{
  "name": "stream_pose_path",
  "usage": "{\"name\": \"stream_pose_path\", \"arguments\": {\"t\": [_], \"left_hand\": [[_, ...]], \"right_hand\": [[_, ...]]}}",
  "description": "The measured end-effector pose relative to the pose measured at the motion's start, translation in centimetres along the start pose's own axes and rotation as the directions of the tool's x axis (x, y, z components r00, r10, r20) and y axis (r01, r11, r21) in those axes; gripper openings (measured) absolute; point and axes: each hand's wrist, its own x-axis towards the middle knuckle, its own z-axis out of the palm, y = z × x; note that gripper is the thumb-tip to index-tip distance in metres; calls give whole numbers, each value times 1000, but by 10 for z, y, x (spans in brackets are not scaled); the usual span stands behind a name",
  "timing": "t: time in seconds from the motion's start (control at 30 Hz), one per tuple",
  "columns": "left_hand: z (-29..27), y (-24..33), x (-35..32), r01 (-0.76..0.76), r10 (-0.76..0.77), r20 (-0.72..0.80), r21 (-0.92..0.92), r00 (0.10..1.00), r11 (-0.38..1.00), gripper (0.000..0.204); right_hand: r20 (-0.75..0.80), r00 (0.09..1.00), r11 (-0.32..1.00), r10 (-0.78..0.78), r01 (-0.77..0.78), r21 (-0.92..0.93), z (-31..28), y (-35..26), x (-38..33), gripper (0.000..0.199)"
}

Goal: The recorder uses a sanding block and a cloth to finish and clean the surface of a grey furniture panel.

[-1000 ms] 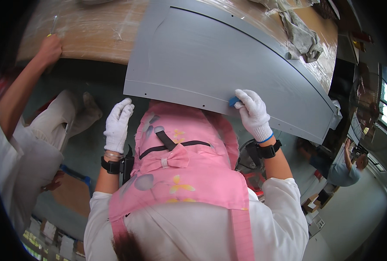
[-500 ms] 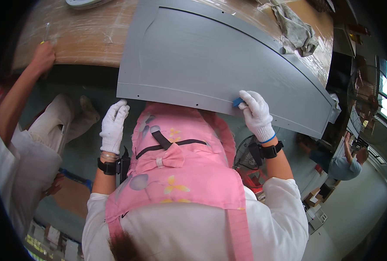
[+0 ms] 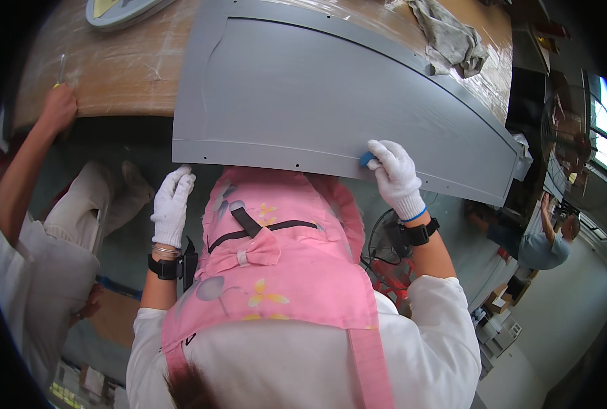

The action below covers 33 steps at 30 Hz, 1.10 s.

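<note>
A large grey panel point(image 3: 303, 95) with a raised border and small dark holes lies on the table, its near edge overhanging toward my pink apron point(image 3: 262, 252). My right hand point(image 3: 395, 177), in a white knitted glove, pinches a small blue block point(image 3: 367, 158) against the panel's near border, right of the middle. By the panel's near left corner is my left hand point(image 3: 172, 204), gloved too. Its fingers are drawn together with the tips at the edge, and whether anything is between them is hidden. Each wrist wears a black strapped device.
The brown tabletop point(image 3: 119, 75) is wrapped in clear film. A crumpled grey cloth point(image 3: 450, 37) lies beyond the panel, a pale oval piece point(image 3: 126, 13) at far left. A co-worker's hand point(image 3: 59, 105) grips a yellow-handled tool at left. Another person point(image 3: 545, 245) is at far right.
The view has shifted a little, so panel and table sit slightly further left and lower. Both hands keep nearly the same places at the panel's edge; the blue block is still in my right fingers.
</note>
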Motion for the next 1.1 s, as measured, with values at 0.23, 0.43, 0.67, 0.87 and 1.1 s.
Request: {"name": "stream_pose_path", "arguments": {"t": [0.23, 0.43, 0.67, 0.87, 1.1], "left_hand": [[-4, -7, 6, -17, 16, 26, 34, 1000, 999, 37], [-3, -15, 8, -16, 16, 63, 6, 998, 1000, 39], [-8, -24, 2, -7, 7, 36, 5, 999, 1000, 38], [-2, -47, -10, 36, -35, -35, 33, 999, 999, 38], [51, -42, -33, 51, -48, -61, 48, 997, 998, 38]], "right_hand": [[10, 1000, 998, -14, 15, -62, -8, 7, -7, 49], [-53, 999, 1000, -9, 8, -14, 5, 4, -5, 49], [-20, 1000, 1000, -21, 21, -13, -2, 15, -8, 53], [-57, 995, 995, -84, 87, 45, 11, 2, 9, 50], [4, 972, 968, -235, 234, 90, 8, 6, 20, 46]]}}
